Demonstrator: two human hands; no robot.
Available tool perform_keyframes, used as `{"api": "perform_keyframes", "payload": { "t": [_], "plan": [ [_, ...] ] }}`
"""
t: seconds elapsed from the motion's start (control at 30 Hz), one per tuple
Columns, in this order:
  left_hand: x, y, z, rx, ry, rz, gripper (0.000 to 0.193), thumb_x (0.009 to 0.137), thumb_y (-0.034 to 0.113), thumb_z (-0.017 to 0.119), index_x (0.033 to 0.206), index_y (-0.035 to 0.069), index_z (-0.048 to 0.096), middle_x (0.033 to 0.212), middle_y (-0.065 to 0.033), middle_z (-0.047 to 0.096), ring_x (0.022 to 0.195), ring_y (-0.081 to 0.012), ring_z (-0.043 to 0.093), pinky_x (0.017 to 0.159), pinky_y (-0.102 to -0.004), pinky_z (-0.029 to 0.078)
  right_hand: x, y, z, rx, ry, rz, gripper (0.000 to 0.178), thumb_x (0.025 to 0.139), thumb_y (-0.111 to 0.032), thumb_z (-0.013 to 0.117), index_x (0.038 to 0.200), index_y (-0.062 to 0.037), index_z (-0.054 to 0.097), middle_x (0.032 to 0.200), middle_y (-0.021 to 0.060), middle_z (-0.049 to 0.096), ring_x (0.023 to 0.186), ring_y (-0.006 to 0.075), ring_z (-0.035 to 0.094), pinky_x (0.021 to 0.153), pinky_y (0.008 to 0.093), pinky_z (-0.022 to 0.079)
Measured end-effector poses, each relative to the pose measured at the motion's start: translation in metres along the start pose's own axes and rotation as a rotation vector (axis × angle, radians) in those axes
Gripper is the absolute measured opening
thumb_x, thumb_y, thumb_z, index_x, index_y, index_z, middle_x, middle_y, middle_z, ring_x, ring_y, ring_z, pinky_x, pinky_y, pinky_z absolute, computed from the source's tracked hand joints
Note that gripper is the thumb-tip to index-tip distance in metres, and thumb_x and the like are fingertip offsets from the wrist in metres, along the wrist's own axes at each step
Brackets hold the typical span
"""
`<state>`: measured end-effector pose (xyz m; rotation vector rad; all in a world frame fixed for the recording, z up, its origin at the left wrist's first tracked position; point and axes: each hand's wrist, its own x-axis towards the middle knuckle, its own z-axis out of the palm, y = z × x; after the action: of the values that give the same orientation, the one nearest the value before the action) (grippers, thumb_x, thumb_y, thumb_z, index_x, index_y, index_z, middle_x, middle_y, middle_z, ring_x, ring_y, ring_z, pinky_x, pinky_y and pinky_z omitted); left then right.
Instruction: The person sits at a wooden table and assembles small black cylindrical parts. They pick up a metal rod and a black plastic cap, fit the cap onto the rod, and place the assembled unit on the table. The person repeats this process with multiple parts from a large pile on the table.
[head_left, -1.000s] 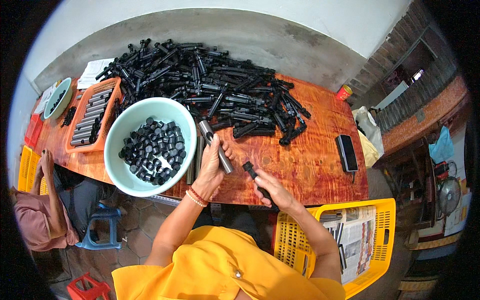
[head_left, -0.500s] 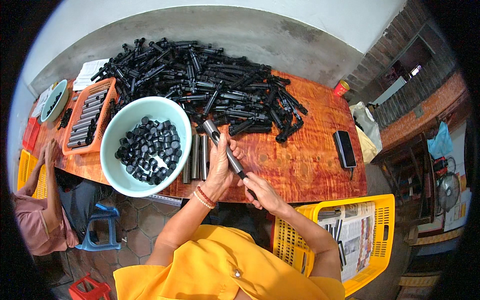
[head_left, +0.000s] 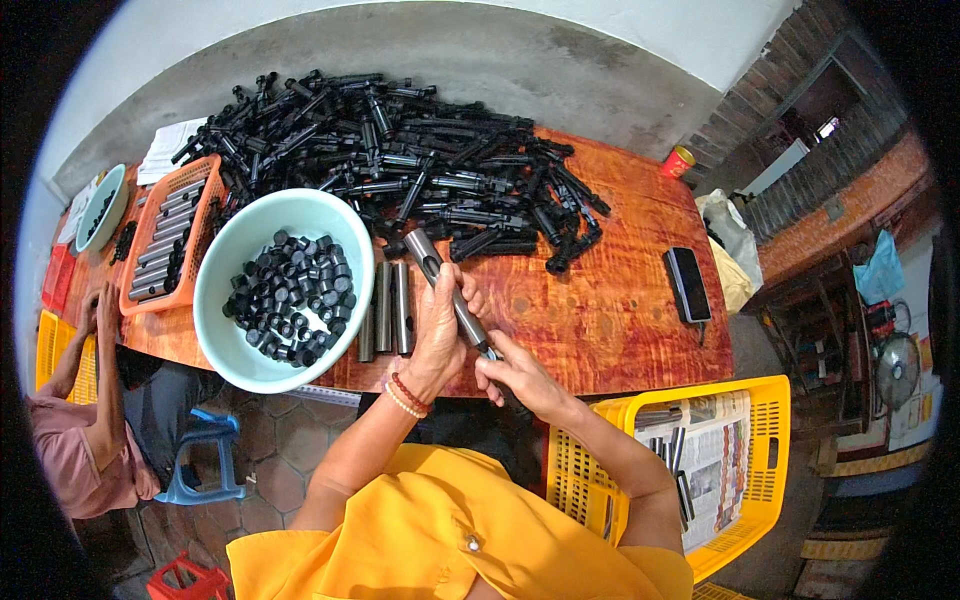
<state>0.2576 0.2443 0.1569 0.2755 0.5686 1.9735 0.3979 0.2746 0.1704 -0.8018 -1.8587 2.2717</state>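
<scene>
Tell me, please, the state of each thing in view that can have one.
Left hand, closed around metal tube
Right hand, gripping black piece at tube's lower end
Metal tube, tilted
Bowl, open, partly filled with black caps
Orange basket, open, holding tubes
Yellow crate, open, newspaper inside
Phone, lying flat, screen dark
Black parts, heaped
Fan, spinning or not unclear

Bright, sharp centre; dark fisheye rim.

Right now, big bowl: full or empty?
Neither, partly full: black caps lie in the big bowl, but bare bottom shows among them and bare wall above.
</scene>
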Motion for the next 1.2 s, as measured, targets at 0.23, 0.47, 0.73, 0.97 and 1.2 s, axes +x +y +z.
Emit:
{"api": "perform_keyframes", "payload": {
  "t": [0.23, 0.47, 0.73, 0.97, 1.2],
  "plan": [
    [0.001, -0.003, -0.012, 0.023, 0.009, -0.007, 0.03, 0.09, 0.041, 0.055, 0.091, 0.012, 0.045, 0.071, 0.0006, 0.042, 0.061, -0.0102, 0.041, 0.057, -0.0243, 0.038, -0.003, 0.003, 0.004, -0.17, 0.048, 0.064, 0.024, 0.095, -0.025, 0.049, 0.106, -0.0046, 0.046, 0.072, -0.0001, 0.05, 0.054, 0.0066, 0.049, 0.048, 0.0202, 0.041],
    [0.001, -0.004, -0.009, -0.039, 0.018, -0.094, 0.03, 0.09, 0.039, 0.057, 0.087, 0.013, 0.044, 0.07, 0.0003, 0.041, 0.065, -0.0114, 0.042, 0.058, -0.0241, 0.04, -0.001, 0.0, 0.004, -0.133, 0.131, 0.015, 0.026, 0.094, -0.033, 0.044, 0.088, -0.0081, 0.044, 0.065, -0.002, 0.045, 0.048, 0.0056, 0.043, 0.041, 0.0199, 0.033],
    [0.001, -0.005, -0.006, -0.058, -0.026, -0.094, 0.029, 0.09, 0.038, 0.057, 0.089, 0.012, 0.044, 0.069, 0.0002, 0.041, 0.063, -0.0117, 0.041, 0.058, -0.0251, 0.04, 0.0, 0.001, 0.006, -0.12, 0.165, 0.023, 0.028, 0.095, -0.033, 0.039, 0.088, -0.0068, 0.046, 0.06, -0.0018, 0.043, 0.042, 0.0065, 0.038, 0.038, 0.0199, 0.029],
    [-0.002, -0.001, -0.004, -0.045, -0.046, -0.075, 0.028, 0.091, 0.037, 0.057, 0.089, 0.012, 0.043, 0.069, 0.0003, 0.04, 0.061, -0.0113, 0.041, 0.057, -0.0245, 0.041, 0.001, 0.005, 0.006, -0.054, 0.13, -0.01, 0.03, 0.095, -0.032, 0.037, 0.089, -0.0054, 0.05, 0.057, -0.0023, 0.041, 0.04, 0.0054, 0.035, 0.037, 0.0196, 0.028],
    [-0.004, -0.004, -0.002, 0.006, -0.031, -0.06, 0.029, 0.091, 0.036, 0.057, 0.084, 0.012, 0.042, 0.068, 0.0009, 0.039, 0.061, -0.0103, 0.04, 0.055, -0.0237, 0.04, 0.001, 0.006, 0.01, -0.168, 0.228, -0.078, 0.03, 0.093, -0.029, 0.036, 0.085, -0.0038, 0.051, 0.055, -0.0012, 0.044, 0.04, 0.0073, 0.036, 0.038, 0.0209, 0.03]
  ]
}}
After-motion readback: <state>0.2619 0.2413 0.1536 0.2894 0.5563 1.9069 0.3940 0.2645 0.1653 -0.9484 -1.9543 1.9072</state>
